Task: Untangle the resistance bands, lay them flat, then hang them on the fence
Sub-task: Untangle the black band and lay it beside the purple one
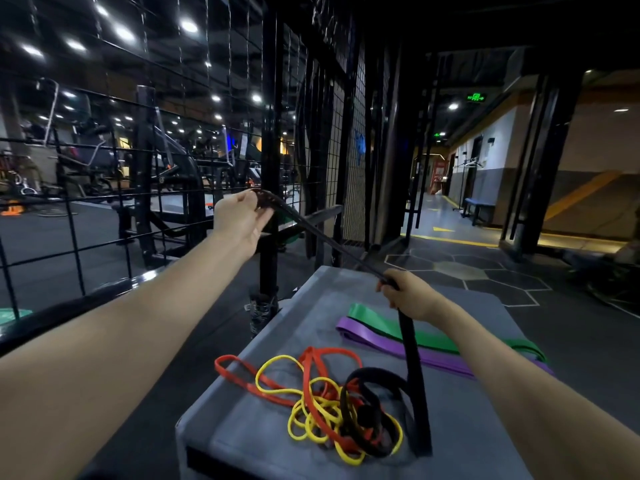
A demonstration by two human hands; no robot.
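Black band (346, 252) runs taut between both hands: left hand (239, 220) pinches its top end up by the fence (104, 202), right hand (408, 296) fists round the middle. Lower end drops into the red/yellow tangle (322, 403) on the grey box (242, 438), prob. still knotted in. Green (381, 320) & purple (381, 341) bands lie flat alongside.

Little here can be read. A green illuminated exit sign (476, 97) hangs from the dark ceiling at the far right, above the corridor; it shows a pictogram and an arrow, but any characters on it are too small and blurred to make out. A second, smaller green sign (440, 134) glows farther down the same corridor, also illegible. A yellow arrow marking (443, 229) is painted on the corridor floor. The resistance bands show no legible print, brand or number.
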